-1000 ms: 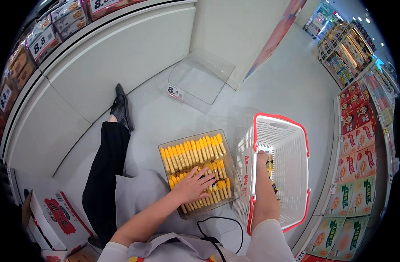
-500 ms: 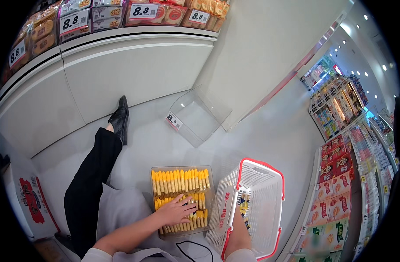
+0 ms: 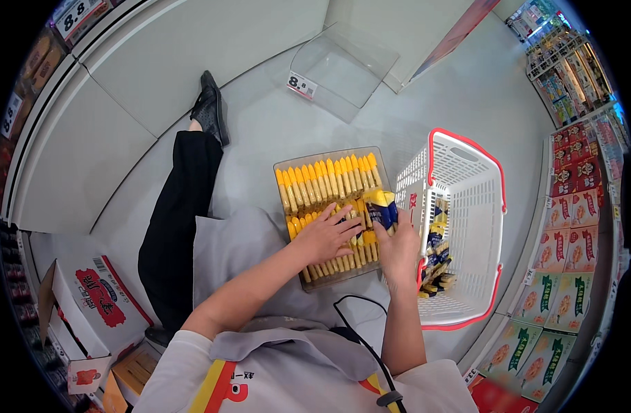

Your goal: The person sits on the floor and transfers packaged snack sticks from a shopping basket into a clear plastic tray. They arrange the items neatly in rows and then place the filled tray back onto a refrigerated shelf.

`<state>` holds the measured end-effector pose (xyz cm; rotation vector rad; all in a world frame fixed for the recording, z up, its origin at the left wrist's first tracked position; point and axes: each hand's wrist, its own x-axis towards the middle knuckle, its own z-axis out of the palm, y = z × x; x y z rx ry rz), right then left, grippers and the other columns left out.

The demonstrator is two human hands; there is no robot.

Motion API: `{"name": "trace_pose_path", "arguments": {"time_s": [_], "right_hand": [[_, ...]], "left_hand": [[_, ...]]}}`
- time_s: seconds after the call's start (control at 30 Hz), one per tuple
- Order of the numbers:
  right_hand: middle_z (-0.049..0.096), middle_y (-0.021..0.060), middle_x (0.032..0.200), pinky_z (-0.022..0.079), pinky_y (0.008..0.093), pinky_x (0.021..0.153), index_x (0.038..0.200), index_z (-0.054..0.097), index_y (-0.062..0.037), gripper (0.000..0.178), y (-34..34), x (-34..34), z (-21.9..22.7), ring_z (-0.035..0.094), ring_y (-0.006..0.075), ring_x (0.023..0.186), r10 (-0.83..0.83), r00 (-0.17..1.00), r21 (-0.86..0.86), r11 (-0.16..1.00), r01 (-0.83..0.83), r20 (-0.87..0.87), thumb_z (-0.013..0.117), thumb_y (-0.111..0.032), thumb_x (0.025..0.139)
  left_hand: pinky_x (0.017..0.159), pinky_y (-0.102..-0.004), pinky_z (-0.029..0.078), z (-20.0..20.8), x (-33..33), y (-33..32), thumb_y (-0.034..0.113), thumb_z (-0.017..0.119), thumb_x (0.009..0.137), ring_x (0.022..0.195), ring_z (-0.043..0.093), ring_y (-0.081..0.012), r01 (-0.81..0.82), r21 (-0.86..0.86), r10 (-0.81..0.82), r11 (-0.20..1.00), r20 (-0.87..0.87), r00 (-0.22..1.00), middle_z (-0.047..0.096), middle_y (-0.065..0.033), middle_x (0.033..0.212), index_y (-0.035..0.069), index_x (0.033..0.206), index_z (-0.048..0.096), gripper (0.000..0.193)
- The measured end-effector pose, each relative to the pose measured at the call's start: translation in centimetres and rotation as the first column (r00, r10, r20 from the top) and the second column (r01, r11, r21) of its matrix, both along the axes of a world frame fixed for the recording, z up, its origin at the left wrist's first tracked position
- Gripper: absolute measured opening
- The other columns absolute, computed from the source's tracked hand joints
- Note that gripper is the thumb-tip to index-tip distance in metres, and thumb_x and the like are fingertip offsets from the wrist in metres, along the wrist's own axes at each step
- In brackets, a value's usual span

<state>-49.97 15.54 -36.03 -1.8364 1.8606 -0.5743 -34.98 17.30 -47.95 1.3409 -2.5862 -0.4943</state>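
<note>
A clear plastic tray (image 3: 382, 160) rests on the floor before me, filled with upright rows of yellow-topped snack packets (image 3: 327, 180). My left hand (image 3: 323, 239) lies over the nearer rows with its fingers spread, touching the packets. At the tray's right side my right hand (image 3: 400, 251) grips a yellow and dark blue snack packet (image 3: 379, 208), thumb on its front. Beside the tray stands a white shopping basket (image 3: 472, 292) with red handles. More blue and yellow packets (image 3: 436, 258) lie at its bottom.
An empty clear bin (image 3: 343, 72) with a price label sits on the floor farther off. An open carton (image 3: 98, 299) stands at left. Shelves of boxed goods (image 3: 555, 296) line the right. My outstretched leg (image 3: 181, 186) lies left of the tray, near a white cabinet (image 3: 143, 65).
My right hand has come out of the basket to the tray's right edge and now holds a snack packet. My left hand stays on the rows. The whole view has shifted.
</note>
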Motion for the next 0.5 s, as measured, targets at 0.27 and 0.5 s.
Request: {"name": "trace_pose_path", "arguments": {"time_s": [0.27,0.5], "right_hand": [[0.061,0.0284,0.097,0.046,0.0479,0.080,0.110,0.053,0.0038,0.030,-1.5,-1.7,-12.8,0.058,0.0436,0.092,0.018,0.994,0.040,0.999,-0.022,0.107,0.058,-0.017,0.088],[0.057,0.0271,0.112,0.043,0.0481,0.089,0.115,0.055,0.0047,0.037,0.0,-1.7,-13.4,0.054,0.0438,0.102,0.101,0.988,-0.079,0.993,-0.092,0.120,0.045,-0.024,0.095]], "left_hand": [[0.114,-0.0426,0.022,-0.2,-0.5,-0.3,0.047,0.057,0.087,0.138,0.027,-0.0292,-0.088,-0.031,0.083,0.996,-0.139,0.987,0.040,-0.0104,0.142,0.004,0.136,0.041,0.067],[0.116,-0.0483,0.013,1.9,-3.4,-2.1,0.039,0.043,0.096,0.142,0.019,-0.0278,-0.039,0.075,0.062,0.996,-0.337,0.939,0.036,-0.0070,0.147,0.012,0.142,0.037,0.054]]}}
